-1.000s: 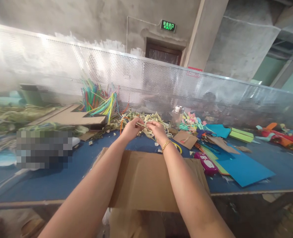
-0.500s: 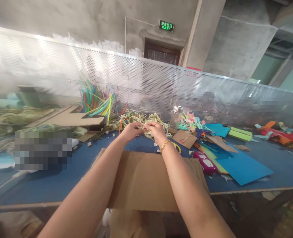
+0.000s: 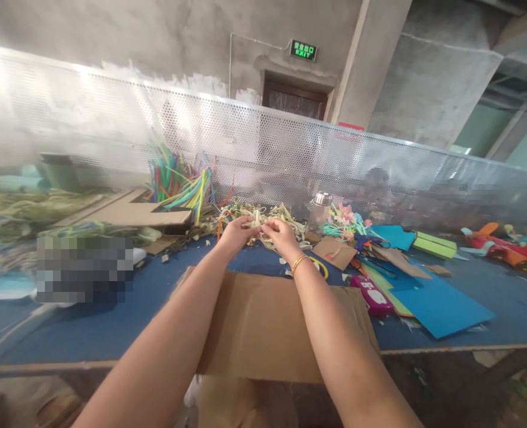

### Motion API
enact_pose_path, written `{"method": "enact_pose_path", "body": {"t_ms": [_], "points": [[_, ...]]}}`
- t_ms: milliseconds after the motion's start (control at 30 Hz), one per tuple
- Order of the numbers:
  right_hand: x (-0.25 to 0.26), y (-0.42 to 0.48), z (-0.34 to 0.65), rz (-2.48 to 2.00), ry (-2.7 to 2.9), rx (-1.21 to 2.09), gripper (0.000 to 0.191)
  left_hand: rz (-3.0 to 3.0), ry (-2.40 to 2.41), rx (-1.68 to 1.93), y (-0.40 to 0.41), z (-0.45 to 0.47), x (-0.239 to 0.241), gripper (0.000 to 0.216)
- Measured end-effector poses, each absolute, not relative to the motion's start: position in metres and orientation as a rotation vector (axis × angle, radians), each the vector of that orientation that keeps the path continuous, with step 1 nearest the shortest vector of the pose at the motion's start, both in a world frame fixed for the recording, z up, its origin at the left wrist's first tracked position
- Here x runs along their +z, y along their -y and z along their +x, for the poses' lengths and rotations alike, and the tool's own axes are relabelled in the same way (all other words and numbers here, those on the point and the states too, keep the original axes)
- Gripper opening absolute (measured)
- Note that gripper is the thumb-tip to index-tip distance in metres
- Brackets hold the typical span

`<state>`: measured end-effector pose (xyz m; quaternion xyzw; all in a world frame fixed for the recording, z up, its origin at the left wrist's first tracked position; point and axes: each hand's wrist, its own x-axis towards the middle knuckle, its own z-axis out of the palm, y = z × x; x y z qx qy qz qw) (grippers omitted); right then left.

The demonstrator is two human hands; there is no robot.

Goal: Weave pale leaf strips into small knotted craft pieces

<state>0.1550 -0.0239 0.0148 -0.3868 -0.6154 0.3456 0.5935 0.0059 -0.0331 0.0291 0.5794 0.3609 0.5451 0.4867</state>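
My left hand [image 3: 235, 236] and my right hand [image 3: 281, 236] meet fingertip to fingertip above the far part of the blue table. Both are closed in a pinch around a small pale strip [image 3: 257, 217], whose end sticks up between them. Most of it is hidden by the fingers. Just behind lies a heap of pale, dry plant-like strips [image 3: 290, 217]. A gold bracelet [image 3: 297, 264] circles my right wrist. Beneath my forearms, a brown cardboard sheet [image 3: 263, 327] reaches over the table's near edge.
Left of the heap stand colourful pipe cleaners [image 3: 169, 178] beside cut cardboard [image 3: 125, 211]. To the right are a clear bottle [image 3: 320, 211], paper flowers [image 3: 348, 219], a purple box [image 3: 371, 296], blue paper [image 3: 442, 303] and a red toy-like model [image 3: 513, 246]. A perforated metal screen [image 3: 245, 154] runs behind.
The pale strip's end now shows upright between my fingers. My hands stay together in almost the same spot, and the whole view has shifted slightly.
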Motion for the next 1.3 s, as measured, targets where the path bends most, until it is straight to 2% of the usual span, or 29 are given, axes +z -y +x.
{"method": "enact_pose_path", "body": {"t_ms": [367,567,733,900,1100,1300], "points": [[0.015,0.024,0.158,-0.964,1.281,0.88,0.023,1.408,-0.966,1.379,0.029,0.003,0.028,0.027],[0.019,0.033,0.157,-0.927,1.246,1.136,0.032,1.415,-0.802,1.227,0.028,-0.001,0.028,0.038],[0.021,0.034,0.152,-0.786,1.13,1.17,0.035,1.314,-0.669,1.188,0.033,0.0,0.03,0.039],[0.024,0.035,0.145,-0.687,0.966,1.212,0.032,1.249,-0.488,1.133,0.032,0.0,0.029,0.057],[0.026,0.039,0.139,-0.724,0.985,1.269,0.027,1.12,-0.516,1.313,0.031,0.008,0.026,0.04],[0.03,0.037,0.145,-0.624,0.994,1.254,0.025,1.051,-0.518,1.253,0.036,0.008,0.032,0.035]]}}
